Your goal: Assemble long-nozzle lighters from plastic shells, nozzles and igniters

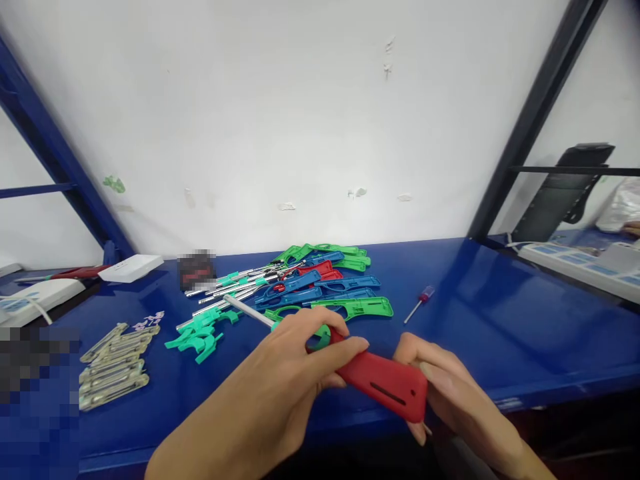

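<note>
A red lighter handle (385, 385) with a slot and a small hole is held up over the table's front edge. My left hand (305, 373) is closed round its upper end, where a green part (321, 338) shows between the fingers and a metal tube (247, 310) points up and to the left. At the lower end, my right hand (450, 390) has its fingers bent against the handle's end, the fingertips partly hidden behind it. Beyond the hands lie green casing halves (367, 307), blue casing halves (347, 283) and red ones (320, 270).
Metal tubes and teal triggers (200, 337) lie left of the casings. Clear lighter tanks (117, 367) are piled farther left. A screwdriver (420, 303) rests right of the casings. A white box (131, 268) and power strips (583, 267) stand near the sides; a wall is behind.
</note>
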The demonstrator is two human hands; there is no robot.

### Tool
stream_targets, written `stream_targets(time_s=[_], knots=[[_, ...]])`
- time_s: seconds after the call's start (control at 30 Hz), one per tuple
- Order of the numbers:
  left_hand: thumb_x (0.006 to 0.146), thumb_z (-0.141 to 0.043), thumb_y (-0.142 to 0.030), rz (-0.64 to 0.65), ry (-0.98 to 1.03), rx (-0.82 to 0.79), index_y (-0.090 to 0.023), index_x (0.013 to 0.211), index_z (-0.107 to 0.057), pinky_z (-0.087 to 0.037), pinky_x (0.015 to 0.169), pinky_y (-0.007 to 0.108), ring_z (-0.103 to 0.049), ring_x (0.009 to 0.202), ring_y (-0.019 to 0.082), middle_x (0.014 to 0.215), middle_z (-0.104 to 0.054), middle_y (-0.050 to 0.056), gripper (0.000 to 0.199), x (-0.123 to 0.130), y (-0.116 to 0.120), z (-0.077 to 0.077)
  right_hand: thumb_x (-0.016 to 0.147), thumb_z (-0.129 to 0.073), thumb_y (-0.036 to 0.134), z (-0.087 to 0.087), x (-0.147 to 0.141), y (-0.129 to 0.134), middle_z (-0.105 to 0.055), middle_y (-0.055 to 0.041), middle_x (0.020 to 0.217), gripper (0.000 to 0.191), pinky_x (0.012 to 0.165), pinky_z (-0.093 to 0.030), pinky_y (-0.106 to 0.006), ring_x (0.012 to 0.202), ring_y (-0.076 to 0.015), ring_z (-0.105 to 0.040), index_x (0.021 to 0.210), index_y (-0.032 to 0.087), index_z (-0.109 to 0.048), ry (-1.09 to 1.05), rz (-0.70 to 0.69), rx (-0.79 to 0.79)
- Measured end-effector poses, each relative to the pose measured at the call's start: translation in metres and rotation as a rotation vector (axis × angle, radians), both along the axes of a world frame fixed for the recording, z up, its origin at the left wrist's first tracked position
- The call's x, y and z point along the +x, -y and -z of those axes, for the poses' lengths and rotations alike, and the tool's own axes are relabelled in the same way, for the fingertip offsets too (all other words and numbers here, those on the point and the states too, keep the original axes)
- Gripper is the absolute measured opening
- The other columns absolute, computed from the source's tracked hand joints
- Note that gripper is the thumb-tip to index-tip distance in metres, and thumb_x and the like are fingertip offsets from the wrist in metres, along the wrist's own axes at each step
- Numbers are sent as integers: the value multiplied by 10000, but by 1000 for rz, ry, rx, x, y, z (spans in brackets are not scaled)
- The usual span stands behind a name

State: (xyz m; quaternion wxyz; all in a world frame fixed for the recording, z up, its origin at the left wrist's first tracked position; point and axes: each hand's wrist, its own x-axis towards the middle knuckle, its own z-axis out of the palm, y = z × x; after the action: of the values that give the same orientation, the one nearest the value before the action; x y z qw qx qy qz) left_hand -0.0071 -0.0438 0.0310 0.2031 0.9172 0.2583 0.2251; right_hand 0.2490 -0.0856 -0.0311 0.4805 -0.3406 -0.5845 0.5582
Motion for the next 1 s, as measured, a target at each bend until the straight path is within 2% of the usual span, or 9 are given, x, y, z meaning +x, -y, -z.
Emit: stream_targets(time_s=[0.23,0.37,0.53,0.7,0.8,0.9,1.0], knots=[[1048,-429,-51,-35,8,23,-376,1319,-583,-539,899,280,-643,1101,166,1360,-562,20,451,-3,-6,2,1040,-576,614,10,4,-4,-632,25,650,398,560,-374,-261,542,-125,-510,1044,216,-577,34,-61,86],[1027,-457,-60,-30,20,14,-350,1257,-617,-534,850,280,-662,1027,172,1330,-590,25,404,-4,-9,1,1072,-530,592,11,4,-5,-632,21,639,389,574,-390,-261,542,-117,-512,996,214,-576,84,-114,112],[1004,-449,-19,-44,17,-17,-350,1289,-614,-529,864,272,-659,1042,171,1324,-604,27,467,-7,-10,1,1086,-431,671,4,2,-5,-678,-10,701,488,635,-443,-285,615,-141,-586,982,214,-570,147,-156,48],[1016,-430,-14,-30,3,-24,-349,1267,-627,-520,883,278,-640,1073,170,1327,-591,17,463,-8,-13,-1,1147,-289,574,-1,1,-5,-699,-8,737,471,673,-457,-292,645,-141,-600,971,223,-550,196,-169,25],[1028,-440,-21,-25,-5,-21,-312,1219,-638,-510,886,287,-634,1058,171,1309,-595,24,400,-8,-14,-5,1156,-273,551,-5,-1,-6,-680,1,716,476,696,-472,-299,660,-151,-595,968,226,-566,231,-144,39],[1033,-435,-5,-34,-35,-36,-286,1199,-639,-503,914,299,-622,1071,170,1302,-590,31,385,-6,-14,-10,1162,-253,542,-6,-3,-6,-649,2,687,533,708,-469,-300,673,-155,-577,874,229,-574,266,-99,62],[1032,-432,9,-28,-44,-25,-285,1211,-634,-496,934,309,-610,1104,176,1302,-584,37,399,-6,-13,-9,1166,-235,543,-3,-3,-5,-645,3,699,569,712,-455,-292,689,-151,-559,837,230,-579,294,-65,85]])
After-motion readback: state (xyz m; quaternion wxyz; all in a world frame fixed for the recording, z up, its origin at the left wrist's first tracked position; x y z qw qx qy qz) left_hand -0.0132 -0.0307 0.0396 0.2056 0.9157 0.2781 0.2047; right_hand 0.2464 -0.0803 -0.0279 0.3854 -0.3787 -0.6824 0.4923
